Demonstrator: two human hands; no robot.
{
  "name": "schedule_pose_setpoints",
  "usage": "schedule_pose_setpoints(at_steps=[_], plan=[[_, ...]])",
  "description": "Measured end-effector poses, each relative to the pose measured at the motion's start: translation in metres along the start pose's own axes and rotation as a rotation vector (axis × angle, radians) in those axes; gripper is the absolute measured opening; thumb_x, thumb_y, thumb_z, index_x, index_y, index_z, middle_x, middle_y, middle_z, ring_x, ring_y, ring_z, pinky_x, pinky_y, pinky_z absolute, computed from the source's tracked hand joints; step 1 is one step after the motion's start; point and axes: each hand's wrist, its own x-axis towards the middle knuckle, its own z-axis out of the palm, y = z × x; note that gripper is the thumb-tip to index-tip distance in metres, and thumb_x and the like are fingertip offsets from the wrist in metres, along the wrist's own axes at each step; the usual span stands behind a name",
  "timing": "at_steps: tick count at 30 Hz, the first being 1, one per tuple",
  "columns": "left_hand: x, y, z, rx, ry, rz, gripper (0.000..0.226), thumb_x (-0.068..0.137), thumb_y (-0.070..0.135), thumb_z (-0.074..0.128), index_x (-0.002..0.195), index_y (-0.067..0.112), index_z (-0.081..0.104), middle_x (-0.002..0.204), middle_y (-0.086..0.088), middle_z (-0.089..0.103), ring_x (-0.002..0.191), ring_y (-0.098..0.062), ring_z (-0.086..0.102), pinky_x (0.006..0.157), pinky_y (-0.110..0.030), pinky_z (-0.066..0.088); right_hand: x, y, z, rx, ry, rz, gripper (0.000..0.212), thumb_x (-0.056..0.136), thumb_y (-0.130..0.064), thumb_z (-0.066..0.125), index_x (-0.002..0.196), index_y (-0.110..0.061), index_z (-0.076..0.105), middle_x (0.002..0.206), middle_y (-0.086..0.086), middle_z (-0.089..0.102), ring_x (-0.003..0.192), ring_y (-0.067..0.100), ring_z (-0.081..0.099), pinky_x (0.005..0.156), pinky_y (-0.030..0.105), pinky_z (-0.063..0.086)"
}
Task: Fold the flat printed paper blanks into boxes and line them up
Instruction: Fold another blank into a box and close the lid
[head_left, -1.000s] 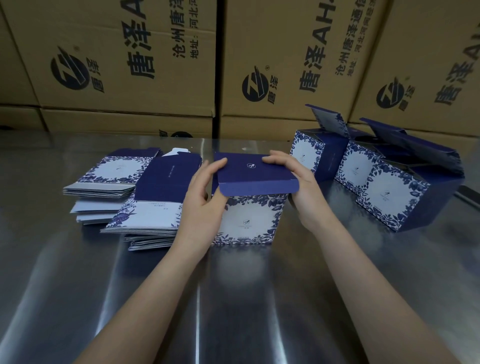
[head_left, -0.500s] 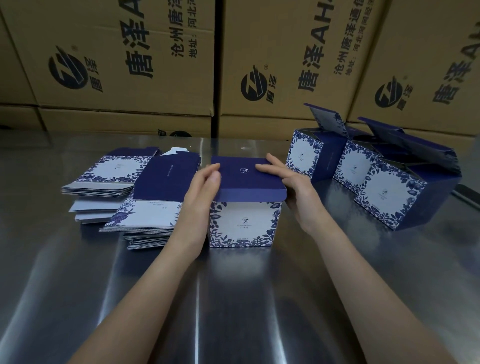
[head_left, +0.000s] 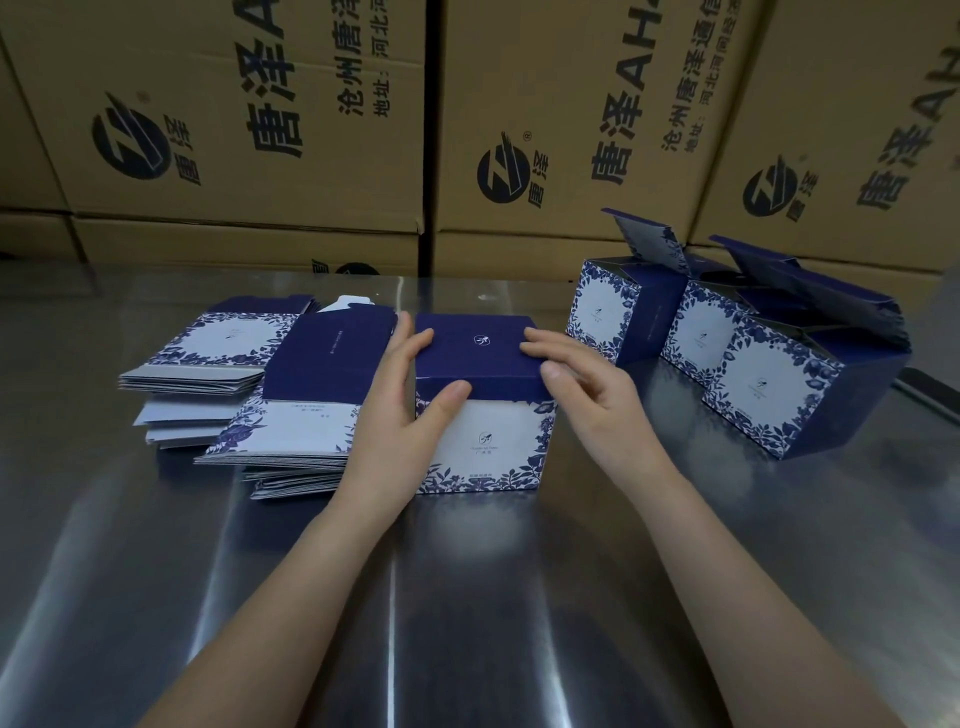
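Navy box, left hand and right hand pressing flat on lid edges

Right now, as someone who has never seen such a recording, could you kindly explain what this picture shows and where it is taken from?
There is no machine here: a person works with two bare hands. The single picture comes from a camera worn on the person's head, looking forward and down. The left hand and right hand press on the navy lid of a blue-and-white floral paper box standing on a shiny metal table. The fingers lie fairly straight on top, with the thumbs at the front edge. To the left lie stacks of flat blanks waiting to be folded. To the right stand three folded boxes in a row, their lids open. Big brown cardboard cartons stand behind.
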Motion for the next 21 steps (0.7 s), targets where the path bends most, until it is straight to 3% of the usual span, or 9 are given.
schedule_pose_setpoints(at_steps=[3,6,12,21], plan=[[-0.0018,-0.0016,-0.0008,0.066,0.036,0.054,0.044,0.091,0.02,0.068,0.131,0.031,0.054,0.155,0.02,0.033,0.135,0.018,0.029,0.107,-0.009,0.032,-0.0049,0.0024,-0.0014,0.105,-0.065,0.052,0.03,0.09,-0.013,0.066,0.118,-0.023,0.066,0.139,-0.007,0.054,0.131,-0.001,0.046,0.1,0.027,0.048],[-0.0044,-0.0015,-0.001,0.179,0.08,0.139,0.033,0.089,0.02,0.07,0.119,0.032,0.063,0.146,0.016,0.047,0.132,0.013,0.038,0.108,-0.013,0.033,-0.005,0.0015,-0.0012,0.136,-0.067,0.061,0.035,0.088,-0.005,0.068,0.119,-0.023,0.065,0.142,-0.005,0.052,0.133,0.0,0.044,0.102,0.035,0.048],[-0.0011,0.0033,-0.0002,0.148,0.145,0.123,0.026,0.086,0.017,0.073,0.109,0.029,0.069,0.132,0.01,0.06,0.124,0.005,0.049,0.104,-0.015,0.037,-0.0027,-0.0008,-0.0017,0.13,-0.035,0.089,0.03,0.09,-0.013,0.068,0.116,-0.029,0.068,0.137,-0.011,0.056,0.13,-0.002,0.047,0.101,0.045,0.049],[0.0044,0.0082,0.0009,0.155,0.18,0.096,0.02,0.087,0.022,0.073,0.105,0.028,0.071,0.12,0.015,0.063,0.116,0.006,0.053,0.097,-0.02,0.042,-0.0007,-0.0059,0.0022,0.199,0.014,0.065,0.027,0.091,-0.011,0.065,0.111,-0.028,0.068,0.133,-0.004,0.059,0.122,-0.002,0.053,0.084,0.018,0.051]])
